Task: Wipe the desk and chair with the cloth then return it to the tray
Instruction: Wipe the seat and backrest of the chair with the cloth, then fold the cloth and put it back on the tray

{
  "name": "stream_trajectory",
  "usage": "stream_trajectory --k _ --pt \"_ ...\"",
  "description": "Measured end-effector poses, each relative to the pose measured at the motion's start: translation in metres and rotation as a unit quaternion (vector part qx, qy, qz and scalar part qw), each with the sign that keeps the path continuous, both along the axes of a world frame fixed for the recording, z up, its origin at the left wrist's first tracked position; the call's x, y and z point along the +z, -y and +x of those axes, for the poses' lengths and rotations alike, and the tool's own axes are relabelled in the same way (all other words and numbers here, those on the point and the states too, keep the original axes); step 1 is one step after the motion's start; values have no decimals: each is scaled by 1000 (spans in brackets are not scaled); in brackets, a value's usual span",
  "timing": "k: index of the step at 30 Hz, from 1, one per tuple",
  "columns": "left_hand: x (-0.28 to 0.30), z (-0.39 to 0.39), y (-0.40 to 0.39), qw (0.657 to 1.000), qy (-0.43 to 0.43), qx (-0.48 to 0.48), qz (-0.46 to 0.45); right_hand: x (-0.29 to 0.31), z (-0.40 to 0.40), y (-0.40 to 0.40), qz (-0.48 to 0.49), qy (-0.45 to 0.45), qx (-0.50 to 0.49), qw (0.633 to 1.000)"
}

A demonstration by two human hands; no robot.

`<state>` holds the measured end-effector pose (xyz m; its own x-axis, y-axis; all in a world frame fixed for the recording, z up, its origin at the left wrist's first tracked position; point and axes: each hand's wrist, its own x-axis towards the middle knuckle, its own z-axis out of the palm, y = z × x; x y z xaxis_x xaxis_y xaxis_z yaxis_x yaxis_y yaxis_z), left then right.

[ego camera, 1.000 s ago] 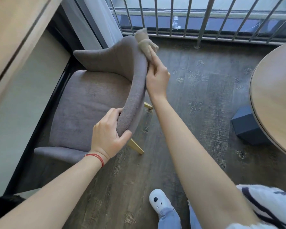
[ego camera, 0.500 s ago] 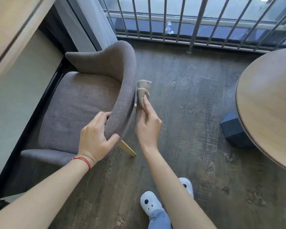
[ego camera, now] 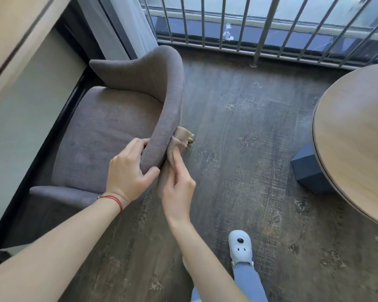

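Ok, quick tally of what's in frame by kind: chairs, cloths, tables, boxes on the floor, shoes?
Chairs: 1, the grey chair
Cloths: 1, the beige cloth pressed to the chair's back by the right hand
Tables: 1, the round wooden table
Boxes: 1, the dark blue box
Shoes: 1, the white shoe
Total: 5

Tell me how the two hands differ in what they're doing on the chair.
The left hand grips the chair backrest's top edge, bare, thumb outside; the right hand presses the cloth against the backrest's outer face. The left wrist wears a red string; the right wrist is bare. Both touch the same backrest, close together.
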<state>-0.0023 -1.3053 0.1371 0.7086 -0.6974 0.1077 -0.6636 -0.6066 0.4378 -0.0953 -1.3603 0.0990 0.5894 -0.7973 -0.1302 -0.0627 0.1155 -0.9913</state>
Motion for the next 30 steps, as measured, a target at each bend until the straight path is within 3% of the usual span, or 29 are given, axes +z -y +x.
stream_trajectory --k 1,3,7,9,10,11,13,17,21,23,27,30 --pt "-1 0 0 1000 10 2 -2 -3 -3 6 34 -31 -1 999" --pt "-4 2 -1 1000 17 7 -7 1 -11 19 12 -57 -10 998" --pt "-1 0 -1 1000 -1 25 16 41 -9 41 -43 -6 -54 998" --pt "5 -3 1 996 -49 54 42 68 2 52 -38 8 -48 998" --pt "14 -5 2 989 -116 92 24 82 7 55 -45 16 -34 998" --pt "28 -7 4 963 -223 147 -29 96 10 56 -66 15 -18 998" --pt "66 -16 1 859 -413 225 -204 123 12 53 -129 7 26 991" --pt "152 -32 -36 709 -514 192 -444 182 8 27 -212 77 199 954" --pt "217 -58 -95 660 -462 219 -550 241 1 -28 -188 151 427 871" --pt "237 -72 -130 610 -425 280 -607 265 1 -57 -175 162 477 846" --pt "261 -89 -217 492 -373 320 -719 299 13 -123 -241 111 519 813" --pt "271 -102 -290 474 -321 319 -755 313 28 -197 -301 36 602 739"
